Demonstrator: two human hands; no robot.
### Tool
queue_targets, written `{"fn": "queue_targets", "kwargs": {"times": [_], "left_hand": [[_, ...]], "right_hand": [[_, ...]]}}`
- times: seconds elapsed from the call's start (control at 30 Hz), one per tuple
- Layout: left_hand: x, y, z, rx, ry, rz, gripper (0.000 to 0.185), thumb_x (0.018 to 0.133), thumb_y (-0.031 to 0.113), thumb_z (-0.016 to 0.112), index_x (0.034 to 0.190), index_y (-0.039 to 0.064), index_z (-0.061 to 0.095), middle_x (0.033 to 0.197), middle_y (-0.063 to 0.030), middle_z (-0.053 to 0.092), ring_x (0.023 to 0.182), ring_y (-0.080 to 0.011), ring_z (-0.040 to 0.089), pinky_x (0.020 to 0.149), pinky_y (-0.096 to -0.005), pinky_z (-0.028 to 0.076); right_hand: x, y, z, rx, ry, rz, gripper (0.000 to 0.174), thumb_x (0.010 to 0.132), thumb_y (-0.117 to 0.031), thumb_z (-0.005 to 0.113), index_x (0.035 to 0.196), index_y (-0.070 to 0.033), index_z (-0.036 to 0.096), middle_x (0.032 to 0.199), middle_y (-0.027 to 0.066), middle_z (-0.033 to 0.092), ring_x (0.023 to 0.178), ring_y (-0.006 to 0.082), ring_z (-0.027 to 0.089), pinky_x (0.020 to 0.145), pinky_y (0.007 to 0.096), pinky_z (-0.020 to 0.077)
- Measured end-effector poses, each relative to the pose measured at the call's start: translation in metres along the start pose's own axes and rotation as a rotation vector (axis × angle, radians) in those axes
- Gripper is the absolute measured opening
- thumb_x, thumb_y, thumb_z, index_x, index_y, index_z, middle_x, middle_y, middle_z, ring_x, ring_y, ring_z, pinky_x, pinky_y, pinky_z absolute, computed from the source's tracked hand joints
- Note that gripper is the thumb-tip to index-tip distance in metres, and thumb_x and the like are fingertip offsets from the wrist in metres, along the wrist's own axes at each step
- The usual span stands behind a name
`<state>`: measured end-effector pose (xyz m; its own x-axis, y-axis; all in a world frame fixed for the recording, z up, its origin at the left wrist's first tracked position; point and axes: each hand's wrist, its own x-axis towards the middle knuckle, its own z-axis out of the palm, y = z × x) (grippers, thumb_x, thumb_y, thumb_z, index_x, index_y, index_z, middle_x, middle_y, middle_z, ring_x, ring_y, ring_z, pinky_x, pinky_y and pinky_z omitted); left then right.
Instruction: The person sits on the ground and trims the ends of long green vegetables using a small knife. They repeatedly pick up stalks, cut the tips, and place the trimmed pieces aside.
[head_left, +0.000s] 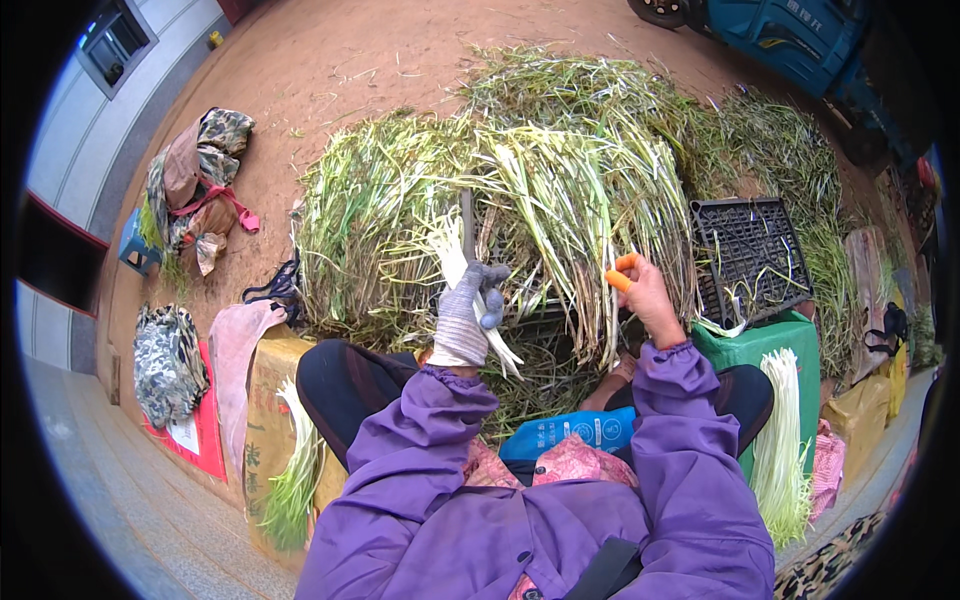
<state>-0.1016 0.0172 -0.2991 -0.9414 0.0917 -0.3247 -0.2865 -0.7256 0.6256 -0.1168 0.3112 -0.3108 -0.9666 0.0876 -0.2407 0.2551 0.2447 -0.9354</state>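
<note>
My left hand (469, 311), in a grey knitted glove, is closed around a small bunch of pale, cleaned stalks (451, 251) whose root ends point toward me. Orange covers sit on the thumb and a finger of my right hand (646, 294), which is at a stalk on the right part of a large heap of long leafy stalks (540, 202); thumb and finger are close together around it. The heap lies before my knees, uncleaned stems toward me. Cleaned white bundles lie at both sides, one on a yellow sack (289, 480) and one on a green cover (802, 360).
A black plastic crate (750, 259) with loose leaves stands right of the heap. Camouflage clothing (217, 142) lies on a blue stool (139, 244) at left. A blue vehicle (787, 37) stands at upper right. A blue bag (566, 431) lies between my legs.
</note>
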Motion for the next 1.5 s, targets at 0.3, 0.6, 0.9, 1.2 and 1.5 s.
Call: {"fn": "queue_targets", "kwargs": {"times": [0.3, 0.6, 0.9, 1.2, 1.5], "left_hand": [[-0.015, -0.028, 0.031, 0.329, 0.146, -0.154, 0.03, 0.085, 0.015, 0.073, 0.11, 0.003, 0.061, 0.076, -0.0034, 0.063, 0.049, -0.0091, 0.053, 0.036, -0.0201, 0.036], [-0.022, -0.021, 0.028, 0.545, 0.132, -0.095, 0.022, 0.085, 0.016, 0.072, 0.102, 0.003, 0.065, 0.065, 0.0008, 0.059, 0.044, -0.0071, 0.051, 0.037, -0.0207, 0.037], [-0.034, -0.018, 0.029, 0.554, 0.164, -0.029, 0.024, 0.082, 0.018, 0.076, 0.1, 0.004, 0.067, 0.062, 0.002, 0.057, 0.042, -0.0068, 0.049, 0.038, -0.0212, 0.036], [-0.03, -0.029, 0.021, 0.669, 0.185, 0.083, 0.021, 0.08, 0.015, 0.075, 0.097, 0.004, 0.068, 0.062, 0.0025, 0.057, 0.043, -0.0058, 0.047, 0.04, -0.0228, 0.035], [-0.028, -0.027, 0.018, 0.551, 0.274, 0.059, 0.024, 0.081, 0.015, 0.074, 0.1, 0.004, 0.066, 0.061, 0.0023, 0.056, 0.041, -0.0065, 0.046, 0.038, -0.0218, 0.035]], "right_hand": [[-0.11, -0.021, 0.077, -0.034, -0.232, -0.021, 0.019, 0.084, -0.011, 0.074, 0.097, -0.002, 0.062, 0.078, 0.0001, 0.064, 0.06, 0.0042, 0.052, 0.053, 0.0212, 0.042], [-0.078, -0.028, 0.08, 0.306, -0.248, 0.044, 0.031, 0.095, -0.022, 0.065, 0.117, -0.002, 0.057, 0.093, 0.0031, 0.063, 0.062, 0.0057, 0.059, 0.046, 0.0168, 0.0423], [-0.044, -0.024, 0.098, 0.736, -0.249, 0.125, 0.019, 0.094, -0.02, 0.065, 0.106, -0.01, 0.056, 0.083, -0.0013, 0.061, 0.059, 0.0089, 0.063, 0.043, 0.0171, 0.0426], [-0.05, -0.016, 0.106, 0.776, -0.147, 0.148, 0.017, 0.094, -0.017, 0.064, 0.107, -0.01, 0.056, 0.082, -0.0007, 0.062, 0.06, 0.0099, 0.063, 0.045, 0.0191, 0.0465], [-0.057, -0.019, 0.106, 0.972, -0.336, 0.098, 0.02, 0.099, -0.02, 0.057, 0.115, -0.009, 0.054, 0.103, 0.0062, 0.064, 0.076, 0.0138, 0.068, 0.052, 0.0209, 0.0513]]}}
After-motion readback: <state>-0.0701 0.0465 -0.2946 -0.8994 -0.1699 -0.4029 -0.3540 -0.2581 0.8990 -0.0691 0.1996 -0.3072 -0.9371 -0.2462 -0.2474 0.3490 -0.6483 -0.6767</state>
